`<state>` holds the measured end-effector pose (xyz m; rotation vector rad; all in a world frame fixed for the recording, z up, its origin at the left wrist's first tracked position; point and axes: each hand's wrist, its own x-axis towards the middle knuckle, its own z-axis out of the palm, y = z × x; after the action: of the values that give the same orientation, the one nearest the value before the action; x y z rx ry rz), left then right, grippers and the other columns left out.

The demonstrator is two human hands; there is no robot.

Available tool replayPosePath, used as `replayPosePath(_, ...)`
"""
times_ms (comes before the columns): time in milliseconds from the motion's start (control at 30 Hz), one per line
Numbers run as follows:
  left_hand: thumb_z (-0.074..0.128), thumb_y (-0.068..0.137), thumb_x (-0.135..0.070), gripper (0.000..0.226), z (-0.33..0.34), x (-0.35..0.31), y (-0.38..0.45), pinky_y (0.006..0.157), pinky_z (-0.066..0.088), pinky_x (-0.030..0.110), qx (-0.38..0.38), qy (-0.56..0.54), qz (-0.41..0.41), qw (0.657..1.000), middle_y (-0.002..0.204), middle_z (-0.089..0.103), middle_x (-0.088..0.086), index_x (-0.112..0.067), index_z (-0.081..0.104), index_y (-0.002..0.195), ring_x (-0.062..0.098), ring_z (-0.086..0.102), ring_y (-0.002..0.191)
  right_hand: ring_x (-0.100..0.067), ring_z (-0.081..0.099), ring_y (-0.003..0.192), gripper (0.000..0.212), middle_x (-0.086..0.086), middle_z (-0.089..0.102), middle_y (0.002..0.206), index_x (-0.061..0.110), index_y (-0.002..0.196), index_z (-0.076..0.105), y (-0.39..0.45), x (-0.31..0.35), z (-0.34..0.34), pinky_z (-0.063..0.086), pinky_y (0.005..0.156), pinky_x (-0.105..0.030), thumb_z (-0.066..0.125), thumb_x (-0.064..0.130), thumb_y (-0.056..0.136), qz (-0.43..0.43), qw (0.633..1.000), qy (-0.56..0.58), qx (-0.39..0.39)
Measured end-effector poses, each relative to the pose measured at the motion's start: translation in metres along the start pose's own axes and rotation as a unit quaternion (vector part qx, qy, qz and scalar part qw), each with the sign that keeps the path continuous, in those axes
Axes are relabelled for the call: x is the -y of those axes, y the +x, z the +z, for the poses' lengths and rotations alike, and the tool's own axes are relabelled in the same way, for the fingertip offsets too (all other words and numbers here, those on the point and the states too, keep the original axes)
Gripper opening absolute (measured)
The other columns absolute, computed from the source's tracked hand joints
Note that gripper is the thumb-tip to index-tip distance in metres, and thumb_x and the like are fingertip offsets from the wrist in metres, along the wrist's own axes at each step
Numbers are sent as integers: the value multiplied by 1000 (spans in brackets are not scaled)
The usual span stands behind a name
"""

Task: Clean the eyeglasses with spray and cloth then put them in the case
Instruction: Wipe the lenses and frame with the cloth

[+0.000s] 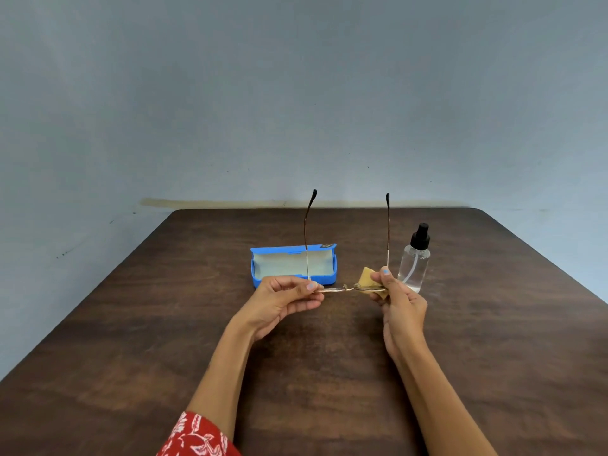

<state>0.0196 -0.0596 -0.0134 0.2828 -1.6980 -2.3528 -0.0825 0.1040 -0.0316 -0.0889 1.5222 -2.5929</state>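
We are wearing a red sleeve (197, 437) with what seems a white floral print; pale blue nail polish.

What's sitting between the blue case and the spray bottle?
In the head view, the eyeglasses are held there, temples up. The right hand presses a tan cloth on one lens, between the case and bottle.
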Motion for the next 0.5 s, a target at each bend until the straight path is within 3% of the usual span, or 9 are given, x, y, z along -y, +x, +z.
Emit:
replayPosePath(133, 65, 72, -11, 18, 10, -1, 1, 68, 59, 29, -46, -8, 35, 998, 81, 72, 17, 2, 71, 83, 24, 71, 75, -9, 63, 62, 32, 0, 71, 70, 8, 74, 65, -4, 3, 4, 53, 64, -21, 51, 23, 97, 32, 997, 70, -26)
replayPosePath(267, 68, 72, -16, 20, 17, -2, 5, 67, 60, 30, -95, -10, 27, 995, 81, 72, 19, 0, 72, 83, 25, 72, 74, -11, 63, 72, 9, -8, 69, 86, 5, 83, 69, -4, -3, 1, 55, 62, -18, 62, 4, 89, 0, 993, 45, -106)
replayPosePath(367, 64, 81, -10, 15, 23, -7, 11, 65, 60, 29, -122, -32, 25, 992, 77, 72, 18, 4, 69, 85, 24, 72, 70, -11, 64, 77, 13, -7, 69, 94, 10, 88, 70, -4, -9, -3, 56, 67, -18, 63, 0, 85, -14, 982, 37, -186)
replayPosePath(433, 60, 86, -6, 13, 28, -11, 17, 63, 60, 27, -138, -41, 31, 989, 73, 71, 17, 5, 68, 84, 23, 72, 67, -10, 63, 82, 21, -3, 70, 95, 17, 89, 70, -7, -7, -1, 53, 73, -17, 64, -2, 83, -80, 971, -31, -221)
replayPosePath(500, 60, 87, -6, 13, 32, -12, 22, 63, 60, 27, -152, -40, 34, 987, 70, 71, 16, 4, 68, 83, 22, 72, 65, -5, 63, 85, 27, 2, 69, 97, 22, 96, 67, -16, -2, 5, 50, 78, -16, 65, -2, 82, -207, 952, -129, -187)
